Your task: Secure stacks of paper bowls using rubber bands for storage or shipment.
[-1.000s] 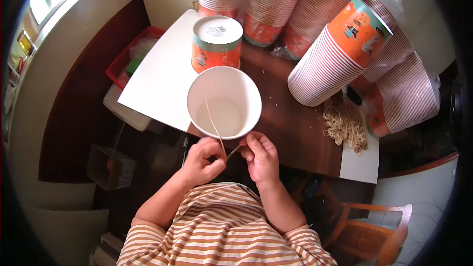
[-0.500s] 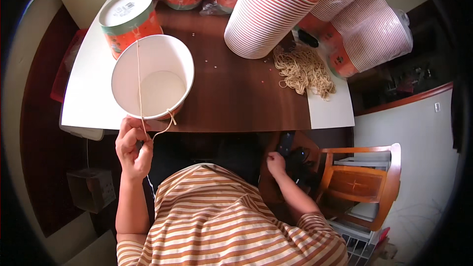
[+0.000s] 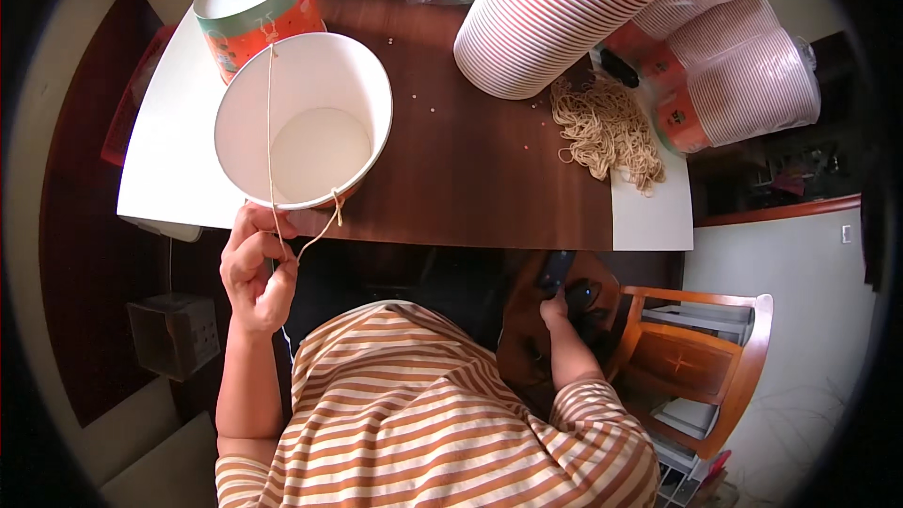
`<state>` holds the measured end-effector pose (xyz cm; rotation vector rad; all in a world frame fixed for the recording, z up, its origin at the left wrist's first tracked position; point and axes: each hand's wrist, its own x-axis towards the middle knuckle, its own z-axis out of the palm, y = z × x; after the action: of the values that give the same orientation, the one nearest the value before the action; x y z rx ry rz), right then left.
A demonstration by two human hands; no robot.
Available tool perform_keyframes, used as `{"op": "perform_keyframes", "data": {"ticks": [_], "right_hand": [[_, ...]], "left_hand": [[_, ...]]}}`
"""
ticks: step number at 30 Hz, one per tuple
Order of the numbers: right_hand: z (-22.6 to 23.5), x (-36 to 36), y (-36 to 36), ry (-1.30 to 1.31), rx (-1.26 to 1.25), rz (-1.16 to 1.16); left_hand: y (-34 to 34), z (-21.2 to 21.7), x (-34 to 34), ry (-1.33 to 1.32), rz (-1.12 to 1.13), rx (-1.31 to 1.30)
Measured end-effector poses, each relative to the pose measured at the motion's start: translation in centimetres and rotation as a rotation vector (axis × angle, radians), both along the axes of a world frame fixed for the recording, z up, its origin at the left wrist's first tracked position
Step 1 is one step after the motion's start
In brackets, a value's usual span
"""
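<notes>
While only the head view is on offer, pretty much everything needed can be seen in it. A big white paper bucket (image 3: pixel 306 127) is lying tipped on the dark wooden table (image 3: pixel 470 169), its open mouth turned up toward the camera and its near rim sitting right at the table's front edge. A thin tan string (image 3: pixel 271 132) is stretched across that mouth, running from the far rim down to the near rim, so its long axis goes pretty much straight away from the body, and a loose loop of it is dangling just below the rim.

That string is pinched by the left hand (image 3: pixel 256 273), which is curled mostly shut with the fingertips touching the bucket's near rim. So the bucket lies directly ahead of and just above the left hand, which is clearly the nearer one.

The right hand (image 3: pixel 555 306) is kept well apart, down below the table edge at the person's right side, where a dark flat object (image 3: pixel 555 270) is gripped in closed fingers over a brown bag (image 3: pixel 531 339); what exactly that object is can't be told.

Behind the bucket, an orange lidded tub (image 3: pixel 256 0) is standing just beside its far rim. Further right, a stack of nested orange cups (image 3: pixel 564 9) is laid on its side, and a pile of cut strings (image 3: pixel 607 132) is heaped near it. A wooden chair (image 3: pixel 696 367) is parked at the lower right.
</notes>
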<state>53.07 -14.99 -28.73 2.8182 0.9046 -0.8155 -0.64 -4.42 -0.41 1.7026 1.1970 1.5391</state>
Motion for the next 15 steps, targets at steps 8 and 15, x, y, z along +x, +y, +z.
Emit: {"op": "perform_keyframes", "data": {"ticks": [8, 15], "right_hand": [[1.4, -1.4, 1.5, 0.064, -0.098, -0.059], [-1.7, 0.4, 1.2, 0.022, -0.155, -0.020]], "left_hand": [[0.0, -0.2, 0.2, 0.037, 0.016, 0.011], [-0.2, -0.1, 0.1, 0.048, 0.023, -0.006]]}}
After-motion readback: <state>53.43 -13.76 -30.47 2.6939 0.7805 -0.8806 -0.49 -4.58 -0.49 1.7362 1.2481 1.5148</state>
